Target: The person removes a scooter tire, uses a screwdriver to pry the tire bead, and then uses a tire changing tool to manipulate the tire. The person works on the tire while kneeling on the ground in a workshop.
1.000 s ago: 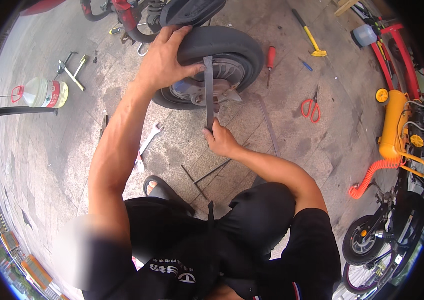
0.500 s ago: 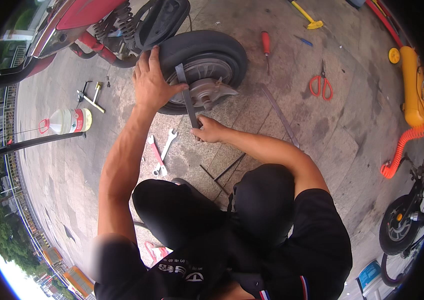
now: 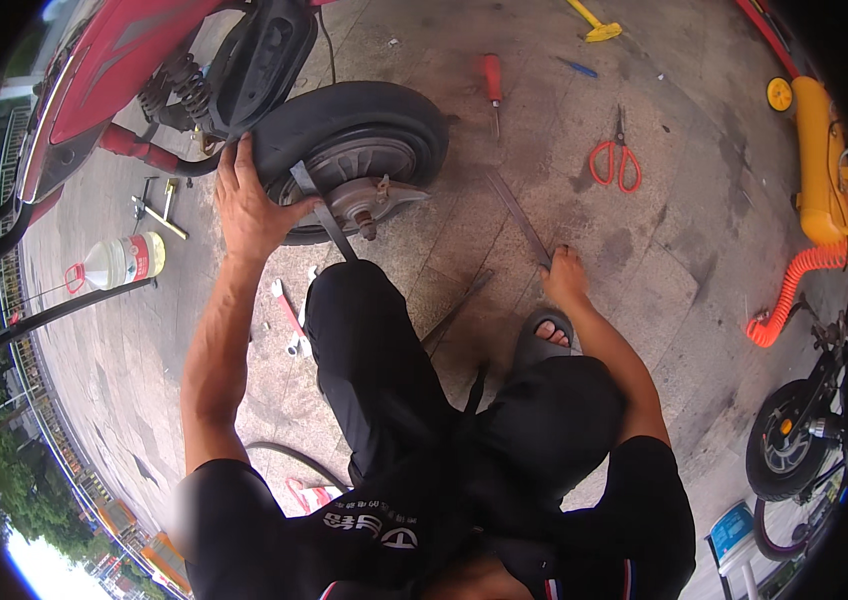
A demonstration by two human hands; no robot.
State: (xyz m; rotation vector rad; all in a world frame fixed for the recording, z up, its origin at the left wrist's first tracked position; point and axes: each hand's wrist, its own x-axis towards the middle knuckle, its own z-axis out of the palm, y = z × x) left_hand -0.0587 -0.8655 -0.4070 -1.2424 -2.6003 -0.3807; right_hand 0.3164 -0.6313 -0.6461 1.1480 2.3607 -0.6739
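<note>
A black tyre sits on the wheel of a red scooter, with its metal hub facing me. My left hand grips the tyre's left side, fingers spread over the rubber. Its thumb presses on a flat metal tyre lever, whose far end is at the tyre's inner edge; my knee hides the near end. On the pavement to the right lies a second long flat tyre lever. My right hand is closed around the near end of that one.
Around lie a red-handled screwdriver, red-handled scissors, a yellow hammer-like tool and wrenches. A bottle of yellowish liquid stands left. At right are a yellow air tank, its orange coiled hose and another wheel.
My right hand has left the lever at the wheel and moved right to the lever on the ground. My knee has swung up against the first lever; my left hand stays on the tyre.
</note>
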